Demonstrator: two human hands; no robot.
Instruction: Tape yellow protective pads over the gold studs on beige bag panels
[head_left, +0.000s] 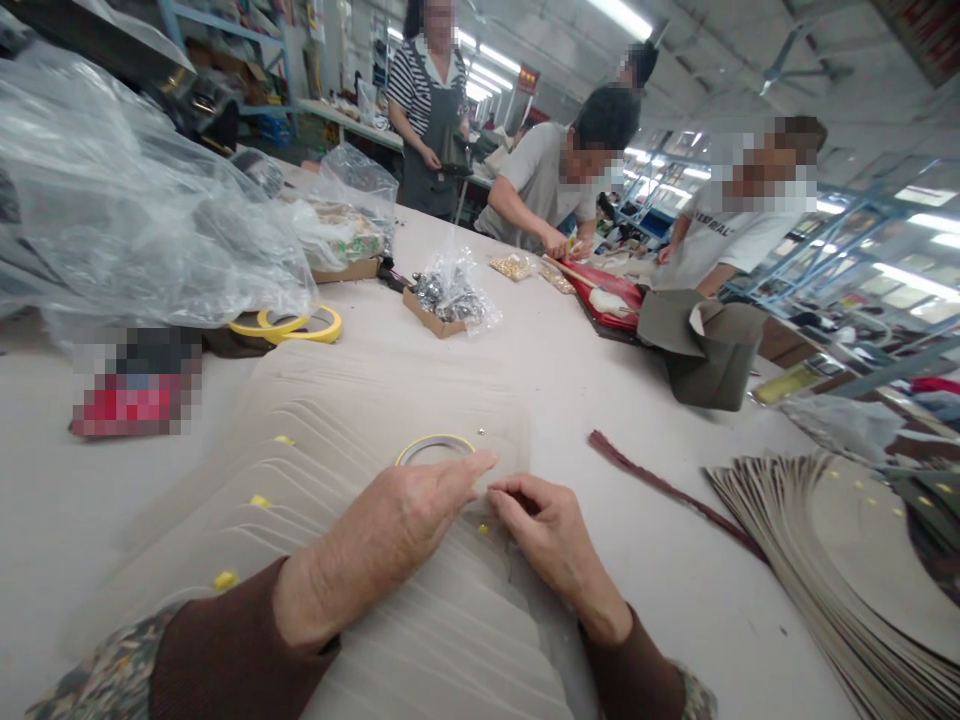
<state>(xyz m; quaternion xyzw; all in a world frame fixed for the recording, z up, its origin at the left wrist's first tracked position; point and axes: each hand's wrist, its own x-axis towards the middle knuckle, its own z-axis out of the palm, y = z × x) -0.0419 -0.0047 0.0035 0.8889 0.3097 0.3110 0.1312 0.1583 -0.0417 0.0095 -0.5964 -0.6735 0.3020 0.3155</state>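
A fanned stack of beige cut pieces with small yellow tabs lies before me on the table. My left hand rests on the stack, fingers closed together, fingertips meeting my right hand. My right hand is curled in a pinch on something tiny at the stack's right edge; I cannot make out what. A thin yellow tape roll lies just beyond my fingertips, with a small stud beside it.
Yellow tape rolls and clear plastic bags sit at left. A carton of bagged hardware is mid-table. Another fanned stack and a dark red strip lie at right. Several people work at the far end.
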